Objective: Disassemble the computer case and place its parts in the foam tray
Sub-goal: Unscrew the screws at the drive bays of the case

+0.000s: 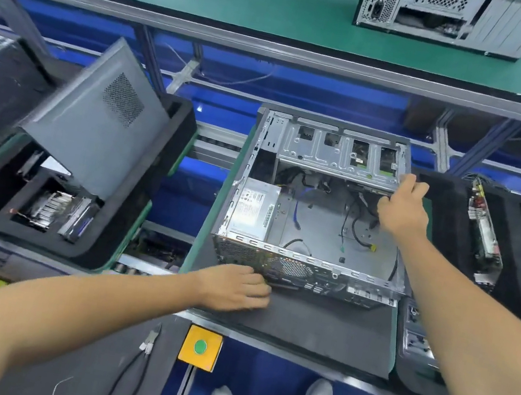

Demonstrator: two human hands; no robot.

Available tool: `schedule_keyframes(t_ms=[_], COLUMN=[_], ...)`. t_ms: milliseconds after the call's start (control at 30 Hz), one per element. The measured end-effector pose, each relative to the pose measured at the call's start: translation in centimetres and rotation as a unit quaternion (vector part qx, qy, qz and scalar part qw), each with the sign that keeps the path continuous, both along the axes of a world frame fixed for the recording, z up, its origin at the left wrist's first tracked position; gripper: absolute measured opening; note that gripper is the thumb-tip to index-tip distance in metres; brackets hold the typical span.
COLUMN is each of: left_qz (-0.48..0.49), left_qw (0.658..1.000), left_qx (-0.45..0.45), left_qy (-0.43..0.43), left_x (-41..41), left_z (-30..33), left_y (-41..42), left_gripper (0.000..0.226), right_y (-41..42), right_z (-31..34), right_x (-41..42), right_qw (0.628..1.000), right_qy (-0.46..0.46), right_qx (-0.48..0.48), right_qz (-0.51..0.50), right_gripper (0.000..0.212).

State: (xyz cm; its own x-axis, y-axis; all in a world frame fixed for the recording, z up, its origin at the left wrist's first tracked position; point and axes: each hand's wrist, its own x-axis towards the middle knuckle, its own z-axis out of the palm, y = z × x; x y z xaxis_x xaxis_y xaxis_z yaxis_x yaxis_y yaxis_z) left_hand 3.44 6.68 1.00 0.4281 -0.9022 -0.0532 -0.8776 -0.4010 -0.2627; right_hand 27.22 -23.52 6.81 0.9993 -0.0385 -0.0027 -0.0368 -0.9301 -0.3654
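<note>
**Open case on the grey mat, one hand at each end**

At the left of the frame a black foam tray (125, 243) sits in a green-edged carrier. A grey metal side panel with a mesh vent (97, 130) leans tilted in it, and a finned silver heatsink (45, 208) lies in a compartment near the tray's lower edge, with a dark flat component just beside it.

Below, at lower left centre, black-handled pliers (135, 366) lie on a dark bench strip, near a yellow box with a round green button (200, 347).

The left hand (232, 288) rests flat on the dark grey foam mat (316, 325), fingers straight and spread a little, fingertips touching the lower rear panel of the case; it grips nothing.

In the centre stands the grey steel computer case (316, 207), lying on its side on the mat with its side open. Inside, a silver boxed power supply with a label (255, 210) sits at the left, loose black cables and a blue one lie over the bare floor, and a drive cage spans the upper part.

The right hand (403, 208) reaches in from the lower right, fingers curled over the right end of the drive cage (339, 155), holding its edge.

At the far right a second black foam tray (445, 230) holds a green circuit board (485, 237) standing on edge.

At the upper right another grey perforated computer case (452, 11) stands on a green table surface.
</note>
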Motion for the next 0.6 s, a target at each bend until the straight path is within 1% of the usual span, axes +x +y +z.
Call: schedule_keyframes(t_ms=[67, 100, 167, 267, 367, 433, 533, 600], left_qz=[0.089, 0.131, 0.195, 0.237, 0.308, 0.339, 0.403, 0.446], left_qw=[0.994, 0.987, 0.974, 0.96, 0.938, 0.923, 0.874, 0.837], left_qx=[0.044, 0.052, 0.041, 0.008, -0.01, -0.039, -0.134, -0.187], left_qy=[0.049, 0.07, 0.11, 0.147, 0.156, 0.179, 0.236, 0.257], left_x=[-0.3, -0.5, -0.7, -0.8, -1.3, -2.3, -4.4, -6.0], left_z=[-0.8, -1.1, -1.6, -1.8, -2.0, -2.2, -1.4, -0.4], left_y=[0.7, 0.7, 0.4, -0.6, -1.8, -1.9, -1.5, -1.0], left_gripper=[0.039, 0.045, 0.056, 0.07, 0.064, 0.059, 0.037, 0.031], right_y=[0.0, 0.0, 0.0, 0.0, 0.2, 0.3, 0.2, 0.1], right_z=[0.0, 0.0, 0.2, 0.4, 0.7, 0.6, 0.6, 0.6], right_x=[0.0, 0.0, -0.1, -0.2, -0.3, -0.5, -1.0, -1.5], right_qw=[1.0, 1.0, 1.0, 1.0, 1.0, 1.0, 0.991, 0.988], right_qy=[0.0, -0.002, -0.002, 0.004, 0.016, -0.025, -0.113, -0.126], right_qx=[-0.005, -0.008, -0.009, -0.008, 0.002, -0.004, -0.014, 0.003], right_qz=[-0.001, 0.001, 0.0, 0.002, -0.01, -0.002, 0.065, 0.092], right_gripper=[0.044, 0.044, 0.044, 0.048, 0.051, 0.053, 0.05, 0.045])
